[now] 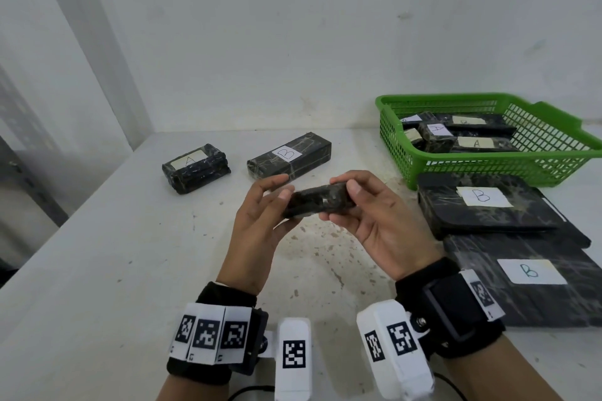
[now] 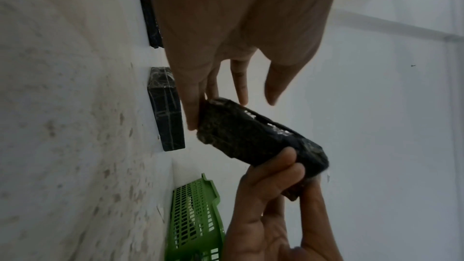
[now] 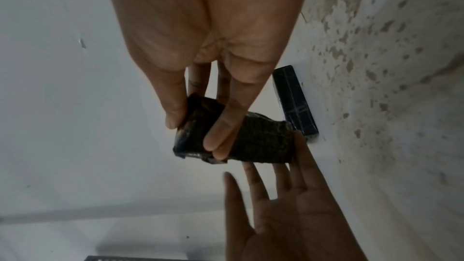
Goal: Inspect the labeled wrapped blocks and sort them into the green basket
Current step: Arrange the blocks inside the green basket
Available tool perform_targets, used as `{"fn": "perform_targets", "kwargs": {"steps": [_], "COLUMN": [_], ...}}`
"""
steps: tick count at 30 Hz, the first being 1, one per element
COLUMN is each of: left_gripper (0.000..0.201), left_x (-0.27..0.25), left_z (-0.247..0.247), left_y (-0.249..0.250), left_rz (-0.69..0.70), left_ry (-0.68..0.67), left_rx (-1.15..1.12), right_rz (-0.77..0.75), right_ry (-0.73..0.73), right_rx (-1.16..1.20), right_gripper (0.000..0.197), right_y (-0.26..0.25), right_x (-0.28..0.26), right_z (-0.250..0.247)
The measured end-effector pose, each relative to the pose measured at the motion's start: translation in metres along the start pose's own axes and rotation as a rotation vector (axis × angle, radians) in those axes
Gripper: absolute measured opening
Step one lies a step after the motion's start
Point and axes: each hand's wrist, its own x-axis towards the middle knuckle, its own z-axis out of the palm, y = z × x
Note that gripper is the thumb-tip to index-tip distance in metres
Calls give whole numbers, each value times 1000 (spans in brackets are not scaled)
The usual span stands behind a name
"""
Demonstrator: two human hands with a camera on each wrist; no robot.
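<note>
Our right fingers (image 1: pixel 353 187) pinch one end of the block (image 1: pixel 317 202); left fingers (image 1: pixel 277 197) lie straight, touching the other end. Its long axis spans both hands. The basket (image 1: pixel 553 166) lies beyond the right hand (image 1: pixel 378 221), the nearer one.

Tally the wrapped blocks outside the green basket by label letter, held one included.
Label A: 1, the stubby block
Label B: 3, the long block, the flat block, the large slab
No label showing: 1, the held block, pinched by the right hand, with straight fingers of the left hand touching its end
Total: 5
</note>
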Motion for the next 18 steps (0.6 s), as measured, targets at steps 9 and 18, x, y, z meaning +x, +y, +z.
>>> {"fn": "perform_targets", "kwargs": {"steps": [9,18], "left_gripper": [66,61], "left_x": [-3,-4], "left_z": [5,7], "left_y": [-8,-9], "left_rz": [-65,-94], "left_ry": [-111,-124], "left_rx": [174,213], "right_rz": [-26,-156], "right_ry": [-59,-19], "right_rx": [-71,-189], "right_gripper": [3,21], "right_y": [14,12], "right_x": [-1,-2], "right_z": [0,0]}}
